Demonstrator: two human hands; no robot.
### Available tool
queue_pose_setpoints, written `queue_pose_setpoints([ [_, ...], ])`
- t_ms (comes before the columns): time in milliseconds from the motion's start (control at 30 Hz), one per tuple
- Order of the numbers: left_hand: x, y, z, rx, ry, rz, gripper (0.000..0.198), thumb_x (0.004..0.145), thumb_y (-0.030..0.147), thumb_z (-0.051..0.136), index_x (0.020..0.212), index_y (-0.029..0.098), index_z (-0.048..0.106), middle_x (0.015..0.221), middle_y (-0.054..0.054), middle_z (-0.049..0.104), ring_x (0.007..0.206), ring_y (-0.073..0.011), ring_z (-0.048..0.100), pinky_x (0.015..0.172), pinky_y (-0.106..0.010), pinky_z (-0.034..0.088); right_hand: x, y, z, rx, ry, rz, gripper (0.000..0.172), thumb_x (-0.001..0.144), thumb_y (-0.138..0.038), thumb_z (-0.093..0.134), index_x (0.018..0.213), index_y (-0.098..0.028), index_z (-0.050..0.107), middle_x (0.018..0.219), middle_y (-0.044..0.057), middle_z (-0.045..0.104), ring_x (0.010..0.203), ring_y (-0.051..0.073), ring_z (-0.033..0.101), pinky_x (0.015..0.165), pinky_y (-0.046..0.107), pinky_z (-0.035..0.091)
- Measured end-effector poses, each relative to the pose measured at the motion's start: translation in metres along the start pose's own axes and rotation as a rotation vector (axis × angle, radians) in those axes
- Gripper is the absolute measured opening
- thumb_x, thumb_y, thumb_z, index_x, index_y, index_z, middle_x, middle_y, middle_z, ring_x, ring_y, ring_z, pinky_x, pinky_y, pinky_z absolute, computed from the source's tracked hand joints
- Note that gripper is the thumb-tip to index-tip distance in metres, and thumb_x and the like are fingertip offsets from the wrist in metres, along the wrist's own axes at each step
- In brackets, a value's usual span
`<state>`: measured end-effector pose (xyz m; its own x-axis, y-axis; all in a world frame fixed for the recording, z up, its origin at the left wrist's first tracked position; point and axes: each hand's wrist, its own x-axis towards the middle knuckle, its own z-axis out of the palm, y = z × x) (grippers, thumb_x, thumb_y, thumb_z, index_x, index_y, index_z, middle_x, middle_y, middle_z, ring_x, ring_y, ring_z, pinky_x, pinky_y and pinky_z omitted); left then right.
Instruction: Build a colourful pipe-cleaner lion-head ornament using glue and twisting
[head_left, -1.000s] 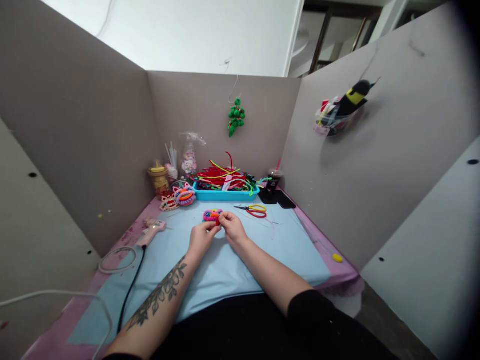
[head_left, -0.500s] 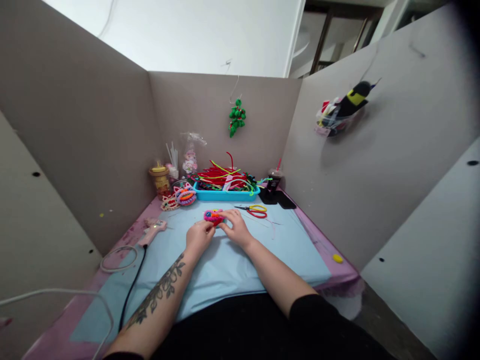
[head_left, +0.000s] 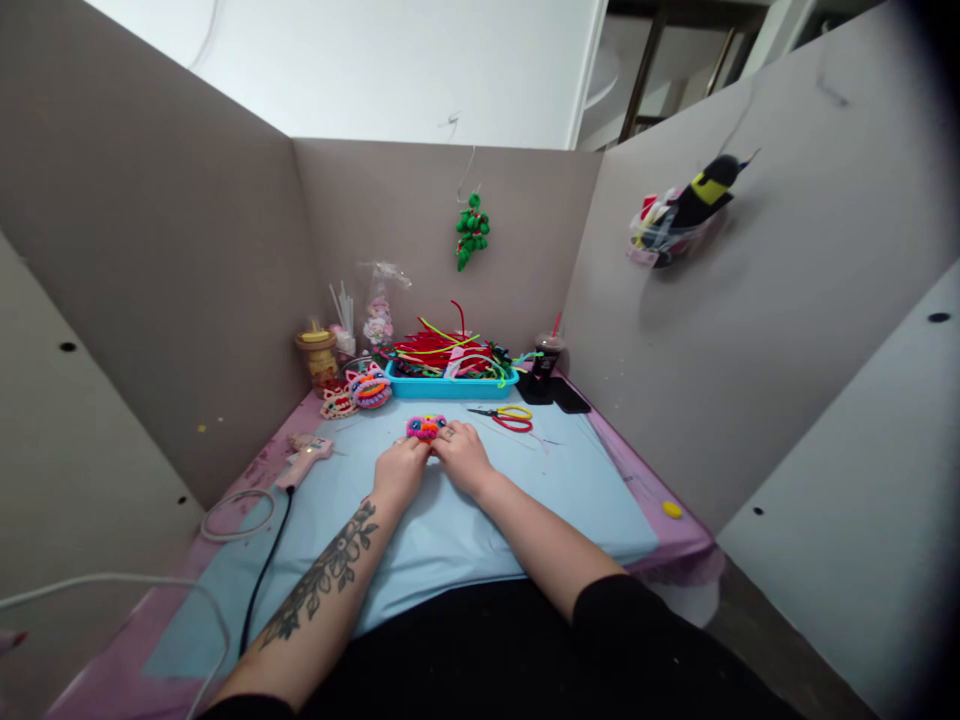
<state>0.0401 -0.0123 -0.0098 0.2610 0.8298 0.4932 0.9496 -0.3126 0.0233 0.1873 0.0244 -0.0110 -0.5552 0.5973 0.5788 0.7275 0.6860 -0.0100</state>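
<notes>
A small pink and red pipe-cleaner piece point(head_left: 424, 428) with blue and yellow spots rests on the light blue mat point(head_left: 450, 530). My left hand point(head_left: 398, 471) and my right hand point(head_left: 461, 455) meet just below it, fingertips pinched on its near edge. Both hands lie low on the mat, knuckles up. My left forearm bears a dark tattoo.
Red and yellow scissors point(head_left: 510, 417) lie right of the hands. A blue tray point(head_left: 450, 385) of pipe cleaners stands behind, with finished fuzzy figures point(head_left: 367, 388) to its left. A pink glue gun point(head_left: 304, 458) and cable lie left. A dark drink cup point(head_left: 547, 356) and a phone point(head_left: 568, 397) sit at back right.
Both hands have lowered onto the mat with the piece. My right hand first spread over it, then drew back beside my left hand at its near edge.
</notes>
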Motion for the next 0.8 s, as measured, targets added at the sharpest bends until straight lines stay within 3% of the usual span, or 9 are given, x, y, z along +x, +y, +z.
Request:
queue_pose_setpoints([
  [367,0.000,-0.007,0.007,-0.307,0.131,-0.065,0.020,0.087,0.024,0.050,0.094,0.020,0.069,0.091,-0.006,0.067,0.083,-0.0189,0.062,0.075,-0.028,0.046,-0.004,0.011,-0.002,0.190,0.037,0.135,0.013,0.084,-0.022,0.058,0.083,-0.023,0.070,0.088,0.006,0.068,0.091,0.022,0.048,0.080,0.035,0.035],
  [567,0.000,-0.007,0.006,-0.391,0.158,-0.119,0.017,0.084,0.026,0.054,0.091,0.021,0.069,0.087,-0.005,0.067,0.079,-0.0189,0.061,0.072,-0.029,0.046,-0.001,0.015,0.006,0.469,0.125,0.185,0.014,0.080,-0.015,0.059,0.076,-0.021,0.071,0.080,0.004,0.068,0.079,0.018,0.054,0.082,0.032,0.038],
  [800,0.004,-0.009,0.008,-0.642,0.210,-0.184,0.015,0.080,0.026,0.058,0.083,0.020,0.071,0.081,-0.005,0.067,0.076,-0.0165,0.061,0.068,-0.026,0.047,0.002,0.011,0.005,0.783,0.215,0.334,0.009,0.076,-0.018,0.063,0.069,-0.020,0.069,0.075,0.002,0.067,0.078,0.017,0.059,0.079,0.031,0.042],
])
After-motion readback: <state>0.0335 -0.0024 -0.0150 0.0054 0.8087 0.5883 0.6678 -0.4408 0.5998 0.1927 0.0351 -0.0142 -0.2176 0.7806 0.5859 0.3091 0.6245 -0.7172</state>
